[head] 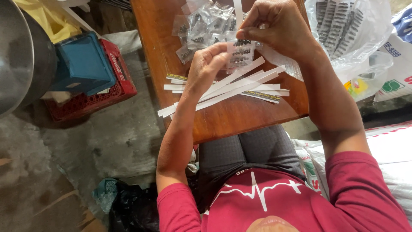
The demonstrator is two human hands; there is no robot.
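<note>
My left hand (207,65) and my right hand (274,26) together hold a small clear plastic packet (240,53) with dark small pieces inside, above a brown wooden table (223,118). The right fingers pinch the packet's top edge, the left fingers grip its lower left side. Under the hands lies a loose bunch of long white paper strips (240,86). Behind the hands sits a pile of similar filled clear packets (201,25).
A large clear bag of dark pieces (343,25) lies at the table's right. A blue box (81,64) rests on a red crate (116,81) on the concrete floor at left. White sacks (386,146) are at right, a black bag (128,206) below left.
</note>
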